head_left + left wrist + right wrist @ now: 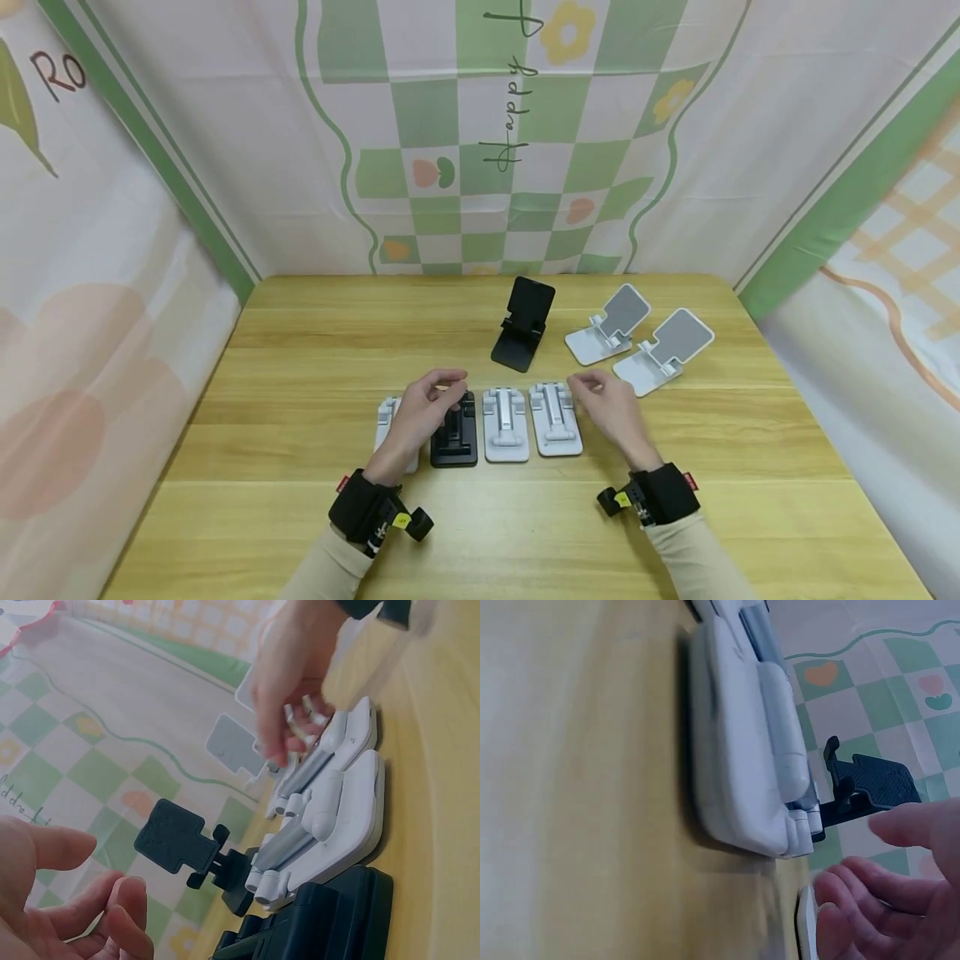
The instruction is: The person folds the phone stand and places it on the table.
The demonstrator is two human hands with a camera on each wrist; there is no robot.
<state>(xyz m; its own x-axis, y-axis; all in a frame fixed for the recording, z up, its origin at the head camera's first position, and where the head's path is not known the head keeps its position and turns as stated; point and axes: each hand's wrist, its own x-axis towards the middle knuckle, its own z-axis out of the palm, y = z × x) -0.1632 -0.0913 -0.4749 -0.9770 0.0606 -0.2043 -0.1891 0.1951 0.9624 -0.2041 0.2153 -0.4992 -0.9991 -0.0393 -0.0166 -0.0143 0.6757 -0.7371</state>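
Four folded phone stands lie in a row: a white one [385,417] at the left end, a black one [454,454], a middle white one [506,450] and a right white one [561,442]. My left hand [418,415] hovers over the two leftmost, partly hiding both. In the left wrist view, that hand [82,900] holds nothing, thumb apart from its bent fingers. Beside the right white stand is my right hand [613,413]; the right wrist view shows this hand [900,892] empty, fingers loosely bent, near a folded white stand [742,750].
Behind the row, an unfolded black stand [531,304] stands upright. Two unfolded white stands, one nearer the middle [588,346] and one farther right [645,373], are at the back right of the wooden table [495,533]. Patterned cloth [487,108] hangs behind the table.
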